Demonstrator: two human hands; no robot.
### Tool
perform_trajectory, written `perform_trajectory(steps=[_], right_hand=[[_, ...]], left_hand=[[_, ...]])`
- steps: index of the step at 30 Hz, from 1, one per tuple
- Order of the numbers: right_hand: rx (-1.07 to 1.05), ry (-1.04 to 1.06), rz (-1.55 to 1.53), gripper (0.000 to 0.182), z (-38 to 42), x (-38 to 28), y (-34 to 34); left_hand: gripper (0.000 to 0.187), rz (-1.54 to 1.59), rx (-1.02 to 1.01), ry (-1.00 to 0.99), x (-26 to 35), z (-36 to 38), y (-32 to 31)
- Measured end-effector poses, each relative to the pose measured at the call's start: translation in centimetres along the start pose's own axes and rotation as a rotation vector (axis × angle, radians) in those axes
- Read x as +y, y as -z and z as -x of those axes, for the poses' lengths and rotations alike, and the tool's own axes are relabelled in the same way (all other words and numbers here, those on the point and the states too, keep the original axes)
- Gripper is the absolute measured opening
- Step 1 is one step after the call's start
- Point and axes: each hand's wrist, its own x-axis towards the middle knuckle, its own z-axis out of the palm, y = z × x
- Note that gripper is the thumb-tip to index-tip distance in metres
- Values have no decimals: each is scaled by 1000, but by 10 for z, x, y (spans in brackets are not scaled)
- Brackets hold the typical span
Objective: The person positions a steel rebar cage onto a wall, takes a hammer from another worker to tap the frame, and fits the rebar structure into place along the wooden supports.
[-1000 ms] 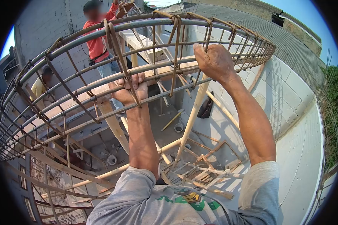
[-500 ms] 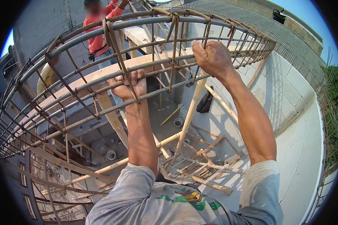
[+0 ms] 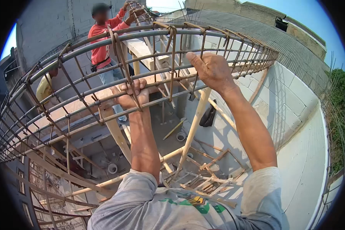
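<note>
A long rebar cage (image 3: 157, 33) of rusty bars and wire-tied stirrups stretches across the view in front of me. My left hand (image 3: 132, 96) reaches into it from below, with its fingers wrapped over a lower bar beside a stirrup. Further right, my right hand (image 3: 214, 73) is closed around the cage's bars, with its thumb pointing up and left. Its palm side is partly hidden. Behind the cage runs a pale wooden board (image 3: 71, 102), close to my left hand.
A person in a red top (image 3: 99, 51) holds another rebar cage (image 3: 140, 17) at the back. A second person in yellow (image 3: 45, 90) is behind bars at left. Wooden poles (image 3: 197, 119) slope beneath me. A block wall (image 3: 295, 111) rises at right; buckets (image 3: 112, 168) stand below.
The cage appears lower in the view, and its bars have shifted against the board behind. My right hand shows slightly further left and lower. Both hands keep their grip.
</note>
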Motion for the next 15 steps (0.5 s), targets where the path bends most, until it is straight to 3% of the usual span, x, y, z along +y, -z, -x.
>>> perform_trajectory(steps=[1, 2, 4, 6, 8, 14, 15], right_hand=[[74, 77, -76, 64, 10, 11, -5], [339, 234, -161, 48, 27, 18, -15], [510, 163, -115, 39, 77, 10, -24], [479, 45, -124, 53, 117, 12, -57], [325, -318, -491, 61, 127, 9, -89], [315, -315, -820, 50, 122, 6, -141], [260, -314, -880, 40, 120, 6, -142]], left_hand=[[64, 16, 46, -1, -1, 1, -3], [63, 29, 6, 1, -1, -1, 1], [63, -4, -60, -16, -2, -5, 2], [64, 13, -99, -26, -3, -5, 0], [64, 12, -96, -11, -2, -4, 1], [64, 3, -71, -27, -2, -2, 1], [63, 3, -85, -26, -3, -4, 1]])
